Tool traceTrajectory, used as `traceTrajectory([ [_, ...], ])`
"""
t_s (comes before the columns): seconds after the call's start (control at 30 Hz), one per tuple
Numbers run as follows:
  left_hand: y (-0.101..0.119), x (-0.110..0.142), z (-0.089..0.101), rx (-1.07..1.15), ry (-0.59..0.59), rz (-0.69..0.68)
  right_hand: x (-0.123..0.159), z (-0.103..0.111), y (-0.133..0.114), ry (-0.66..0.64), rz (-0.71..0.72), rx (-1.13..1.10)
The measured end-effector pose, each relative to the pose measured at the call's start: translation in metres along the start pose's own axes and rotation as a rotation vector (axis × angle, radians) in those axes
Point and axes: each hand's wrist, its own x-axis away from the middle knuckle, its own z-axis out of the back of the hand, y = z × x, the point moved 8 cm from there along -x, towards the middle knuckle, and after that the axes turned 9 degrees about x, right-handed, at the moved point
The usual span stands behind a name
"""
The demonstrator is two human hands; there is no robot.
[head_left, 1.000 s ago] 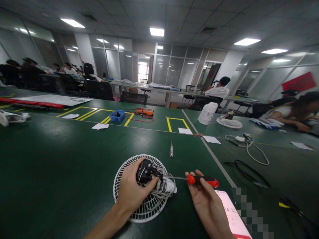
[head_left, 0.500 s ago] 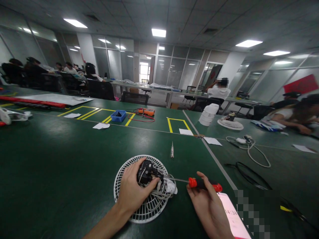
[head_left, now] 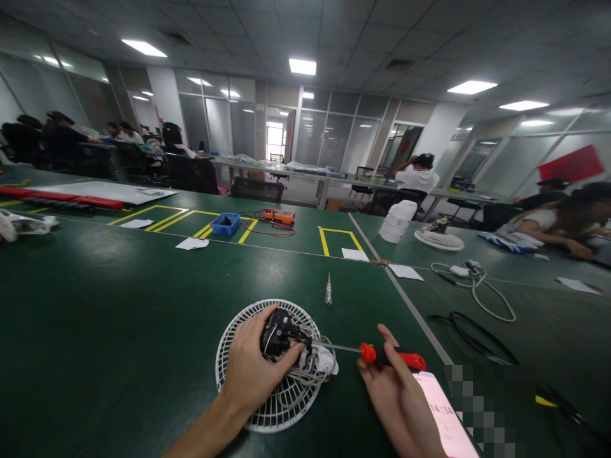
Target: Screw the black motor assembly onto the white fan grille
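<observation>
My left hand [head_left: 255, 359] is closed around a black fan motor [head_left: 275, 332], thumb on the near side and fingers over the far side. The motor rests on a round white fan grille [head_left: 267, 416] lying flat on the table. Grey wires and a white plastic part [head_left: 326, 360] sit at the motor's right. In my right hand [head_left: 396, 381] is a red and black screwdriver [head_left: 396, 358], held between thumb and fingers with the index finger raised. Its shaft points left, and the tip meets the motor's right side; the exact contact point is hard to see.
A small clear-handled screwdriver [head_left: 328, 291] lies beyond the grille. A lit phone [head_left: 446, 410] is beside my right wrist. Farther back are a blue bin [head_left: 225, 224], an orange multimeter [head_left: 279, 216], a white container [head_left: 398, 221] and another fan grille [head_left: 438, 238]. Cables [head_left: 477, 286] lie at right.
The view has shifted very slightly. Both hands keep their holds, and the right index finger has moved a little; the screwdriver stays against the motor.
</observation>
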Motion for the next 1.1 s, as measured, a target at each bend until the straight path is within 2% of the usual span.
traceTrajectory([
  [0.17, 0.000, 0.000, 0.000, -0.014, -0.002, -0.005, 0.001, 0.004, -0.002, 0.043, -0.030, -0.060],
  [0.37, -0.001, 0.000, -0.002, -0.017, -0.018, -0.001, 0.000, -0.002, -0.002, -0.007, -0.025, -0.076],
  [0.53, 0.002, 0.000, 0.000, -0.013, -0.003, -0.016, -0.001, 0.002, -0.002, 0.002, 0.009, -0.025],
  [1.1, -0.001, 0.001, -0.001, -0.017, -0.006, -0.014, -0.004, 0.009, 0.003, 0.019, -0.024, -0.057],
])
